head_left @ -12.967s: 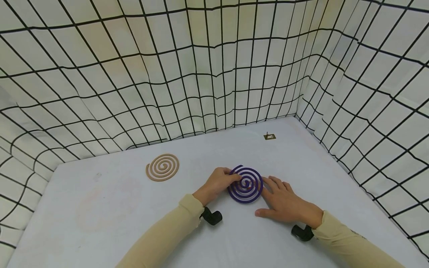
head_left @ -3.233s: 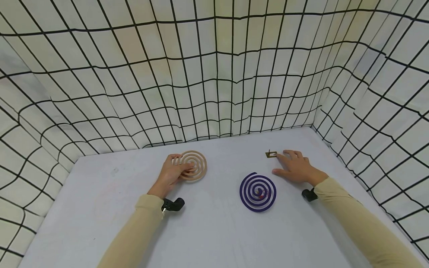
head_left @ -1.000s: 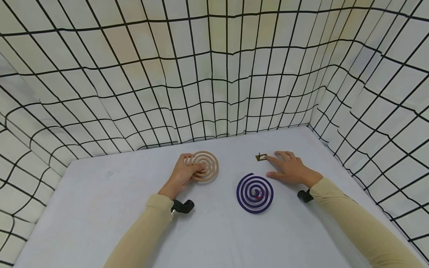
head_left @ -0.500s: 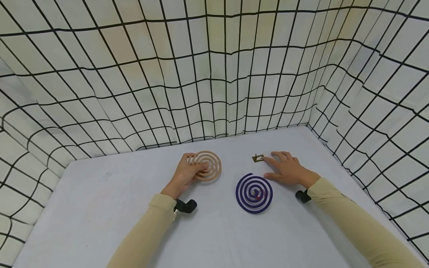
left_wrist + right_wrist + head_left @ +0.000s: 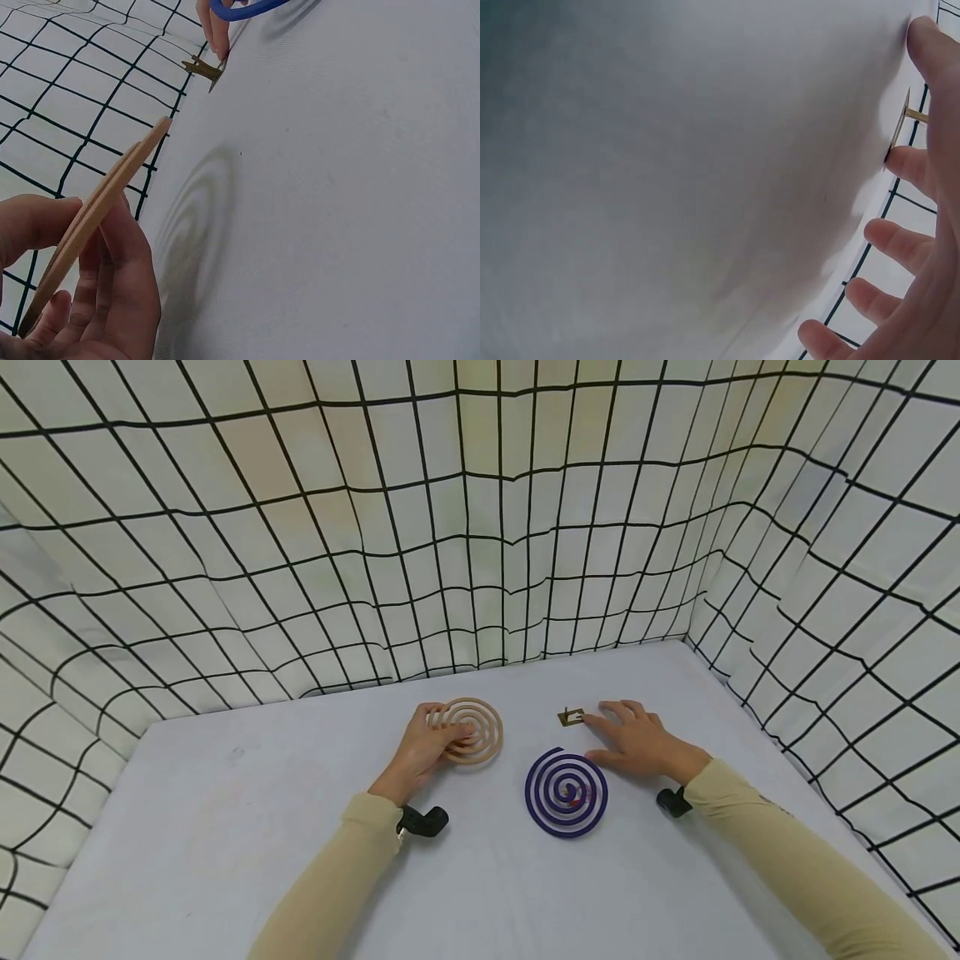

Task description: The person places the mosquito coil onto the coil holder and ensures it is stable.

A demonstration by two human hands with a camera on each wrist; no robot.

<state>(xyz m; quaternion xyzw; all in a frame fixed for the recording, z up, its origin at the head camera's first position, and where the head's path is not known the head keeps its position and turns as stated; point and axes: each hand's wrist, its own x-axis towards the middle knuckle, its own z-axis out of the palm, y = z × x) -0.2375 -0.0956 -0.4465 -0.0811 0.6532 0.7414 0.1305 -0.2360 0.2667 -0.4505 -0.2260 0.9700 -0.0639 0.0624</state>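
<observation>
My left hand pinches a tan mosquito coil between thumb and fingers. In the left wrist view this coil is tilted and clear of the table, its shadow falling beside it. A small brass-coloured metal coil stand with an upright prong lies on the table to its right. The index fingertip of my right hand touches the stand's right edge, as the right wrist view also shows at the stand; the other fingers are spread. A purple mosquito coil lies flat in front of the stand.
A white-covered table fills the lower view. Black wire mesh over white sheeting rises along its back and sides. A small pinkish-red patch shows through the middle of the purple coil.
Earlier my left hand was on the purple coil and the tan one lay on the table. Recently, the left hand carries the tan coil rightward while the right finger slides the stand left.
</observation>
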